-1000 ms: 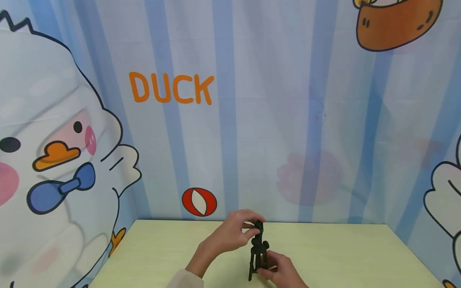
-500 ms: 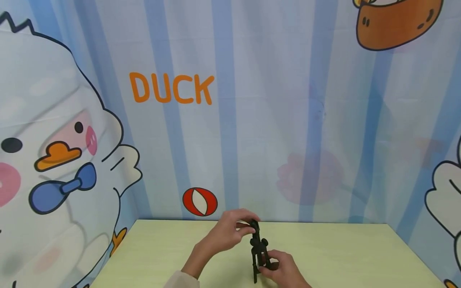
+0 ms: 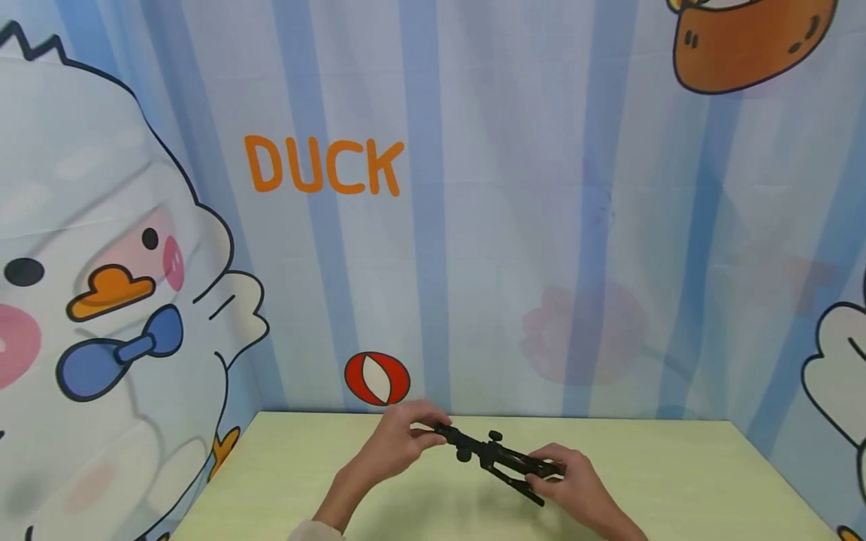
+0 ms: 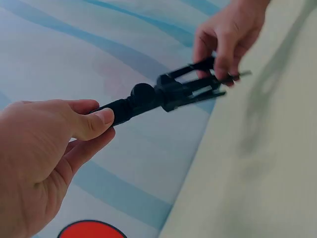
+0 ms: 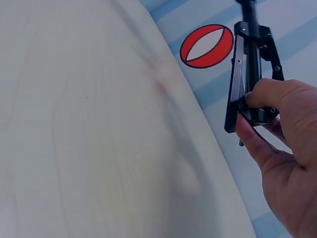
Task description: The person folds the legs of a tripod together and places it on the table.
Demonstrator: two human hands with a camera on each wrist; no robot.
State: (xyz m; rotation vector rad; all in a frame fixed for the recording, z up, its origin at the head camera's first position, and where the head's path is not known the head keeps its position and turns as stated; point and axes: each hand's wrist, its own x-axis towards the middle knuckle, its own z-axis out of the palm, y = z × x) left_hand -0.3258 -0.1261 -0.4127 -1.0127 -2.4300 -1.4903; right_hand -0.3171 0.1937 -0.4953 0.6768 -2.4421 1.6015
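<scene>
A small black tripod [image 3: 489,452] with round knobs is held tilted above the table, its head end to the left and its legs to the right. My left hand [image 3: 392,443] pinches the head end between thumb and fingers; the left wrist view shows this hand [image 4: 44,153] gripping the narrow post of the tripod [image 4: 171,93]. At the leg end, my right hand [image 3: 575,485] holds the legs. In the right wrist view the thumb and fingers of that hand [image 5: 297,139] pinch the lower part of the tripod [image 5: 252,59], and one leg stands slightly apart.
The pale yellow table [image 3: 304,458] lies beneath both hands, with the tripod's shadow on it. Behind it hangs a blue striped curtain [image 3: 501,225] printed with a duck, lettering and a red and white ball.
The tripod has gone from upright to lying nearly sideways in the air. My left hand has moved left and my right hand has moved right and up with the legs.
</scene>
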